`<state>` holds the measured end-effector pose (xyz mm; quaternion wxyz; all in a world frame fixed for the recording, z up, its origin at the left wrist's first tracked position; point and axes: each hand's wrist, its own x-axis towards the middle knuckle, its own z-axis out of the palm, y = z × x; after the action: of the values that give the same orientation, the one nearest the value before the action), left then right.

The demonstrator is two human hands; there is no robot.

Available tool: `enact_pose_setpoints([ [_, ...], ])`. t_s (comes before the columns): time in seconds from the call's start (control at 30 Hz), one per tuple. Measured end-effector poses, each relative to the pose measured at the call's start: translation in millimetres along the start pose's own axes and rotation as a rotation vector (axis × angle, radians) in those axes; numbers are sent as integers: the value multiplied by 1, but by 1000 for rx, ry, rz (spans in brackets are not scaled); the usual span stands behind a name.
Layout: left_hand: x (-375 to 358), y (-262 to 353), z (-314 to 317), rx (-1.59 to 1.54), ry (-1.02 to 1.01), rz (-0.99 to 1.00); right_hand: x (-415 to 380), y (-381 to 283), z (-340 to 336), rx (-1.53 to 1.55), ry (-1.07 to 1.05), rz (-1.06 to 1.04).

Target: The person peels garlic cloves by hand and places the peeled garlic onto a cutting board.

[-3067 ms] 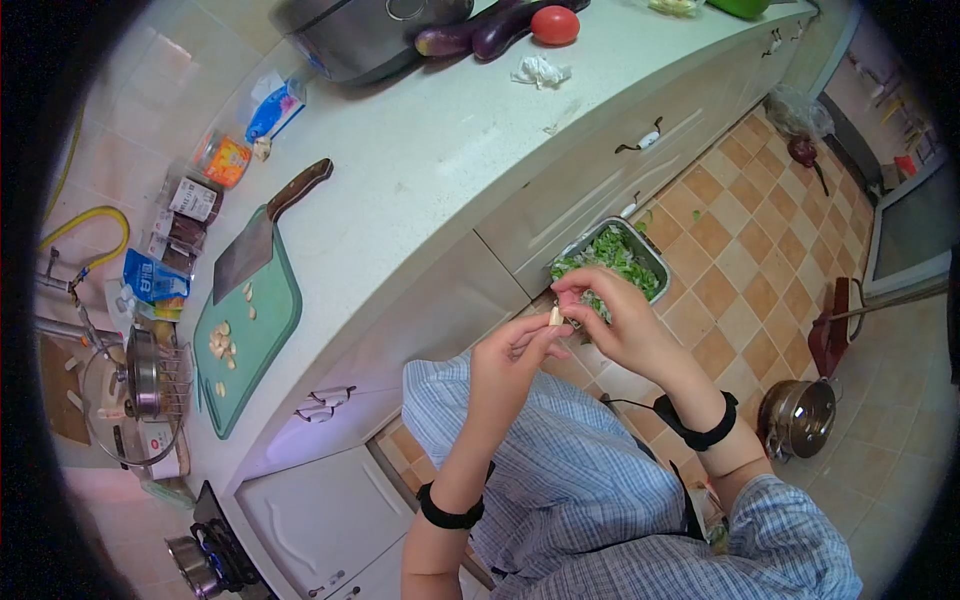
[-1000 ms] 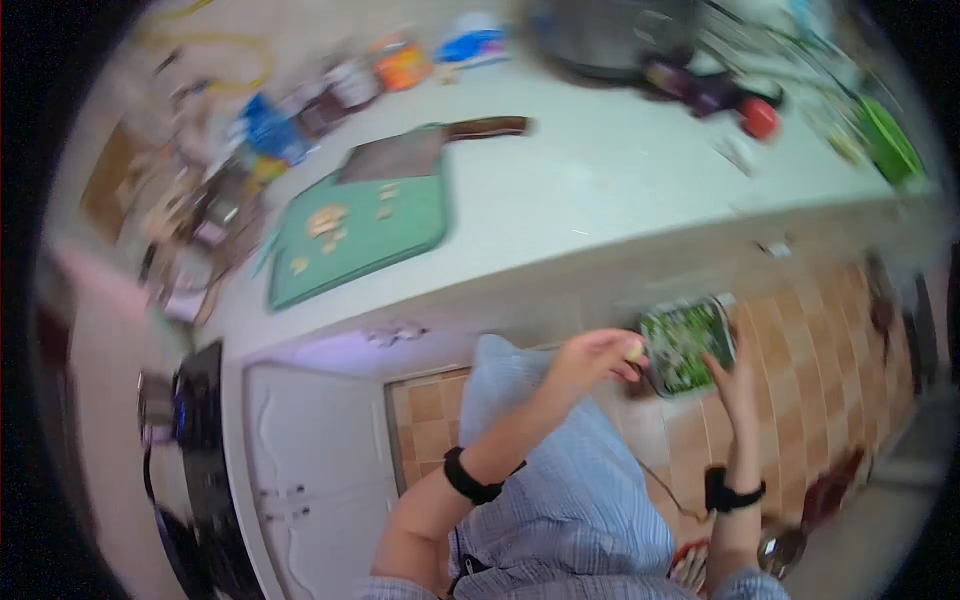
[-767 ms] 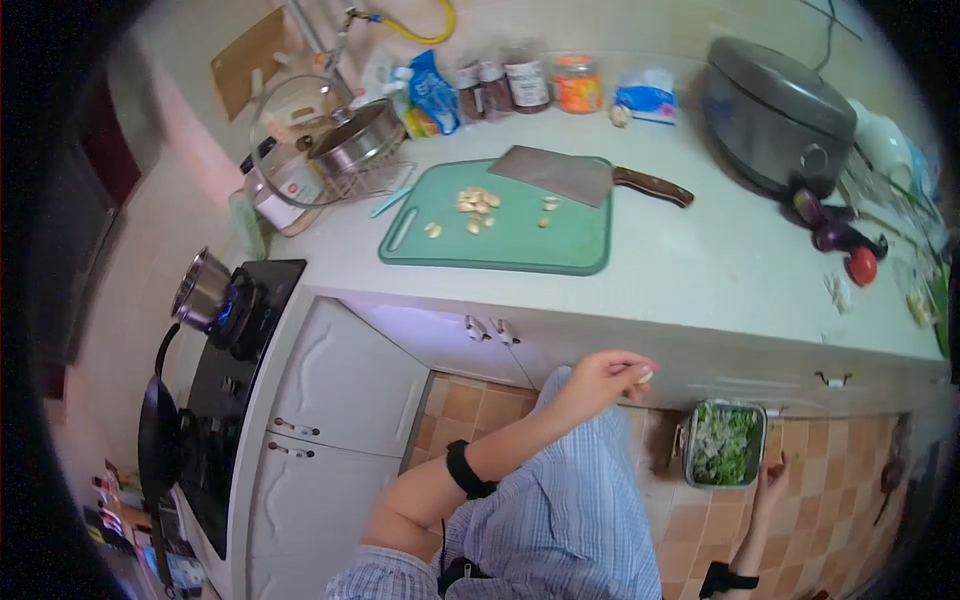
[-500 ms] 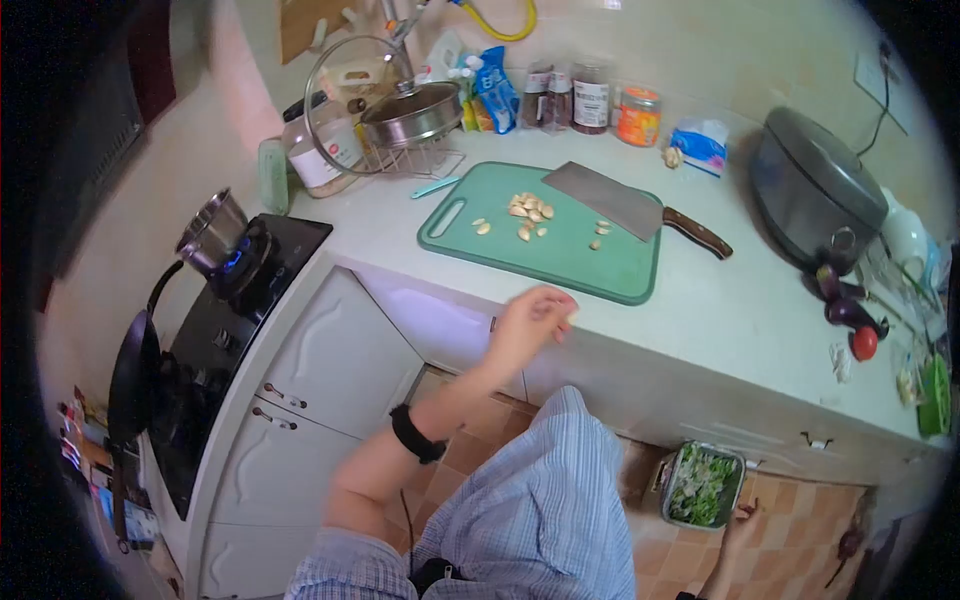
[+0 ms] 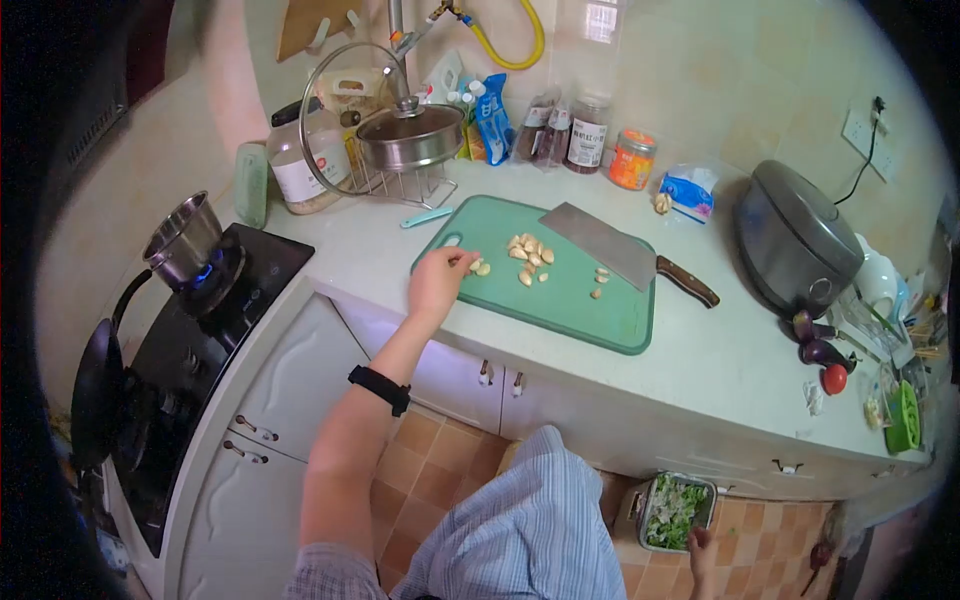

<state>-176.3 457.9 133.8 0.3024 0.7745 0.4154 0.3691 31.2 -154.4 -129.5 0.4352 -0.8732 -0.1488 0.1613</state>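
Note:
My left hand [image 5: 435,284] is over the left end of the green cutting board [image 5: 560,318], thumb and fingers pinched together. Its fingertips are right beside a few pale garlic cloves [image 5: 484,269]; whatever sits between them is too small to make out. A larger heap of garlic cloves [image 5: 528,250] lies mid-board, with a few small cloves [image 5: 597,293] to its right. The cleaver [image 5: 605,245] rests across the board's far right, its wooden handle past the edge. Low down, my right hand [image 5: 702,550] has curled fingers beside a bin [image 5: 712,508] holding green and white scraps.
On the left, a steel pot [image 5: 183,240] sits over a lit blue flame, with a black wok [image 5: 97,395] nearer. A lidded pan [image 5: 412,140] stands on a wire rack behind the board. To the right are a rice cooker [image 5: 797,240], eggplants [image 5: 825,352] and a tomato [image 5: 834,379].
My left hand has moved from in front of the counter edge, left and forward, to the cloves at the board's left end. My right hand stays low by the bin. The view has shifted.

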Motion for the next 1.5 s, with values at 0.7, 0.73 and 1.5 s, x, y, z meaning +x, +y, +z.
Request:
enact_pose_setpoints([
  [0.7, 10, 46, 84, 484, 80, 625, -16, -29, 8, -13, 23, -9],
  [0.73, 12, 46, 89, 573, 96, 634, -18, -25, 9, 62, 34, -6],
  [1.5, -118, 153, 104, -904, -851, -208, -3, -142, 19, 597, 220, -127],
])
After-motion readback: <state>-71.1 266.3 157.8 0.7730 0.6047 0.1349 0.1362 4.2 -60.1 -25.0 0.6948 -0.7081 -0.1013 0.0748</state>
